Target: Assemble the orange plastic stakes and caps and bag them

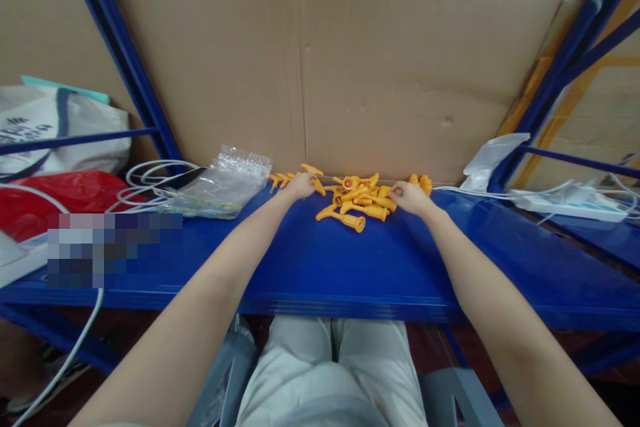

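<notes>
Several orange-yellow plastic pieces [357, 197] lie in a loose pile at the back middle of the blue shelf. Some have a hollow round end and a curved, tapering tip; one such piece [345, 219] lies at the front. My left hand [301, 185] is at the pile's left side, its fingers closed on a yellow plastic piece [319, 185]. Beside it lie spiky yellow pieces [280, 179], partly hidden. At the right side, the fingers of my right hand [411, 197] are pinched together at the pile's edge; what they hold is too small to tell. Behind that hand stand more yellow pieces [425, 183].
A cardboard sheet [380, 73] stands upright behind the blue shelf [340, 273]. Left are a clear plastic bag [220, 183], coiled white cables [145, 180] and a red bag [65, 197]. On the right lie a white power strip [575, 203] and crumpled plastic [487, 163].
</notes>
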Available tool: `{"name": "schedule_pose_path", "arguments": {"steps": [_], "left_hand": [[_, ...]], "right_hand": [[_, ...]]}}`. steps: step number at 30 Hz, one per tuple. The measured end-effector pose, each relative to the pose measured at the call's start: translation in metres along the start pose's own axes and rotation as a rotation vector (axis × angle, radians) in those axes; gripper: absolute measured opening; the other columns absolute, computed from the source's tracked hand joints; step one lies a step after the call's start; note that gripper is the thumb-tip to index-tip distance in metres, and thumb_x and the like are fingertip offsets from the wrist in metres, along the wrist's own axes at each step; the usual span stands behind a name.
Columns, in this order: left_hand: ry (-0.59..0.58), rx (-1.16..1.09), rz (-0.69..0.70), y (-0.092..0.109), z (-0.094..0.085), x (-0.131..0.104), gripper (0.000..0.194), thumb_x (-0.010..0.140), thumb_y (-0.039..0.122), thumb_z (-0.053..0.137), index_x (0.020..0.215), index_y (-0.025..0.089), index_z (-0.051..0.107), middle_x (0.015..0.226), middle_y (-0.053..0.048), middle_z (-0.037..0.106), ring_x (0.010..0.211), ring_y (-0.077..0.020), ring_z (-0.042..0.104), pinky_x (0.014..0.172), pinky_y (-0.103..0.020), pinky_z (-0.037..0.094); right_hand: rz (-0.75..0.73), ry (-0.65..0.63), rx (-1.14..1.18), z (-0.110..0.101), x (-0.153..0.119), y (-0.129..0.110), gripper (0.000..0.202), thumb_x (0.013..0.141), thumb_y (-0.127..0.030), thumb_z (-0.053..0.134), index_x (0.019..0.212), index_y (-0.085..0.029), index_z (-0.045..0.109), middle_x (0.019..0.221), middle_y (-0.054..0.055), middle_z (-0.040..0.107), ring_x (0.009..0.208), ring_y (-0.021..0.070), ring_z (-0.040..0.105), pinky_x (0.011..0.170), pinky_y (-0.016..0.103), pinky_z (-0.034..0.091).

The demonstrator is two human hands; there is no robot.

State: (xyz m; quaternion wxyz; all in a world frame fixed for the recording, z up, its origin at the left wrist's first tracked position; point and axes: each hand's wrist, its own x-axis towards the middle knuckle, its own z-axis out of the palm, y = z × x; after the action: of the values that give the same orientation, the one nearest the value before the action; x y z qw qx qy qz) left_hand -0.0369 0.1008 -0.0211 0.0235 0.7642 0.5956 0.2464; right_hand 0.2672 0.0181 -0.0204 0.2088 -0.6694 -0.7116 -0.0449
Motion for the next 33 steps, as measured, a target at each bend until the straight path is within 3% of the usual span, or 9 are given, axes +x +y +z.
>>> {"name": "schedule_pose_path", "arguments": {"steps": [4, 8, 12, 17, 20, 24, 29, 33], "left_hand": [[-0.043, 0.093, 0.046, -0.001, 0.005, 0.009, 0.053, 0.081, 0.009, 0.058, 0.132, 0.022, 0.064, 0.123, -0.008, 0.072, 0.115, -0.0218, 0.066, 0.097, -0.023, 0.048], [-0.053, 0.244, 0.079, -0.003, 0.010, 0.012, 0.048, 0.088, 0.012, 0.049, 0.133, 0.021, 0.063, 0.132, -0.010, 0.067, 0.121, -0.0232, 0.062, 0.104, -0.029, 0.044], [-0.043, 0.353, 0.086, -0.005, 0.016, 0.010, 0.044, 0.094, 0.023, 0.040, 0.132, 0.016, 0.062, 0.140, -0.013, 0.059, 0.132, -0.0281, 0.052, 0.112, -0.039, 0.038], [-0.131, 0.354, 0.141, -0.008, 0.019, 0.009, 0.058, 0.092, 0.032, 0.044, 0.148, 0.016, 0.047, 0.157, -0.012, 0.042, 0.145, -0.0281, 0.037, 0.118, -0.040, 0.028], [-0.149, 0.377, 0.143, -0.004, 0.015, 0.007, 0.059, 0.090, 0.032, 0.047, 0.146, 0.014, 0.047, 0.153, -0.014, 0.046, 0.140, -0.0303, 0.044, 0.114, -0.041, 0.034], [-0.077, 0.414, 0.089, 0.004, 0.010, 0.001, 0.051, 0.093, 0.028, 0.045, 0.140, 0.010, 0.050, 0.141, -0.019, 0.057, 0.129, -0.0330, 0.053, 0.105, -0.045, 0.042], [-0.031, 0.444, 0.123, 0.008, 0.012, 0.000, 0.046, 0.091, 0.012, 0.038, 0.132, 0.012, 0.060, 0.141, -0.018, 0.055, 0.128, -0.0320, 0.053, 0.106, -0.047, 0.041], [-0.056, 0.441, 0.136, 0.006, 0.013, 0.003, 0.044, 0.091, 0.013, 0.041, 0.127, 0.014, 0.065, 0.147, -0.015, 0.052, 0.132, -0.0298, 0.051, 0.109, -0.041, 0.040]], "right_hand": [[0.020, -0.035, -0.003, -0.002, -0.002, 0.000, 0.023, 0.089, -0.020, 0.056, 0.103, -0.014, 0.073, 0.103, 0.013, 0.076, 0.094, 0.0242, 0.070, 0.081, 0.030, 0.050], [0.026, -0.066, 0.013, -0.001, -0.002, 0.001, 0.026, 0.089, -0.019, 0.054, 0.106, -0.012, 0.073, 0.104, 0.015, 0.076, 0.095, 0.0252, 0.070, 0.082, 0.032, 0.050], [0.027, -0.077, 0.042, 0.001, -0.001, 0.001, 0.027, 0.089, -0.017, 0.053, 0.107, -0.011, 0.072, 0.104, 0.015, 0.076, 0.094, 0.0259, 0.070, 0.082, 0.034, 0.051], [0.022, -0.089, 0.074, 0.003, 0.000, 0.004, 0.028, 0.089, -0.019, 0.052, 0.109, -0.012, 0.071, 0.100, 0.015, 0.076, 0.091, 0.0260, 0.071, 0.081, 0.034, 0.051], [0.024, -0.094, 0.080, 0.003, 0.000, 0.005, 0.029, 0.090, -0.020, 0.052, 0.110, -0.013, 0.071, 0.100, 0.015, 0.077, 0.091, 0.0264, 0.071, 0.082, 0.036, 0.051], [0.020, -0.081, 0.065, 0.003, 0.000, 0.005, 0.029, 0.090, -0.019, 0.053, 0.110, -0.012, 0.072, 0.107, 0.016, 0.075, 0.097, 0.0271, 0.070, 0.086, 0.036, 0.051], [0.050, -0.093, 0.070, 0.000, -0.001, 0.003, 0.028, 0.090, -0.020, 0.054, 0.111, -0.012, 0.072, 0.103, 0.015, 0.076, 0.091, 0.0252, 0.071, 0.083, 0.034, 0.051], [0.051, -0.099, 0.068, -0.002, -0.003, 0.001, 0.026, 0.092, -0.020, 0.055, 0.110, -0.012, 0.071, 0.102, 0.014, 0.076, 0.089, 0.0226, 0.071, 0.081, 0.030, 0.050]]}}
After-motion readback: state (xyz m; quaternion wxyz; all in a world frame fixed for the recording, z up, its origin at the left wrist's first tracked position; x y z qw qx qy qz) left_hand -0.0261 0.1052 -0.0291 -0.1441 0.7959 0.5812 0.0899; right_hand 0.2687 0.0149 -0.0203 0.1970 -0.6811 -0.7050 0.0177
